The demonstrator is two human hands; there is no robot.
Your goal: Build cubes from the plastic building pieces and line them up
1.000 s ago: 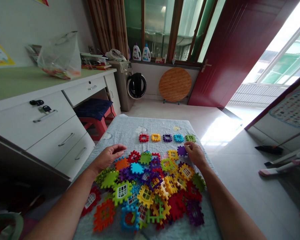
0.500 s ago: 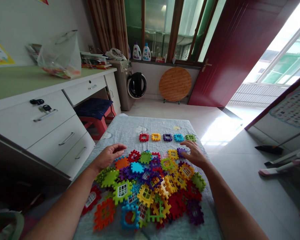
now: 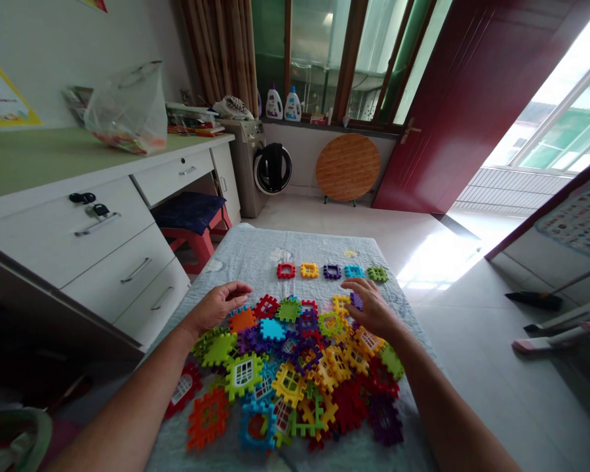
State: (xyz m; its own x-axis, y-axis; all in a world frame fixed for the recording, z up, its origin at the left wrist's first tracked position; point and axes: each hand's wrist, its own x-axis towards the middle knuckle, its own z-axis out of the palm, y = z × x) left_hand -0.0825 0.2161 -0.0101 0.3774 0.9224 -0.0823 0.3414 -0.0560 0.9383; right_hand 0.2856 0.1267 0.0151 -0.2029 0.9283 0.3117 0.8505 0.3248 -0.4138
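A heap of plastic building blocks (image 3: 289,383), square with notched edges and in many colours, lies on the cloth-covered table (image 3: 255,252). Behind it runs a row of single blocks: red (image 3: 286,271), yellow (image 3: 309,270), purple (image 3: 332,271), blue (image 3: 354,271) and green (image 3: 377,274). My left hand (image 3: 222,305) is at the heap's back left, fingers curved, thumb apart, nothing in it. Over the heap's back right hovers my right hand (image 3: 371,307), fingers apart and empty, beside a yellow block (image 3: 341,304) and partly covering a purple block (image 3: 356,301).
A white desk with drawers (image 3: 113,242) stands at the left, and a red stool (image 3: 196,239) is tucked beneath it. Farther back are a washing machine (image 3: 250,167), a round wooden board (image 3: 348,167) and a red door (image 3: 447,98). A broom (image 3: 535,300) lies at the right.
My right hand has moved left and inward over the heap's back edge, toward the yellow block. My left hand stays about where it was. The view has shifted slightly.
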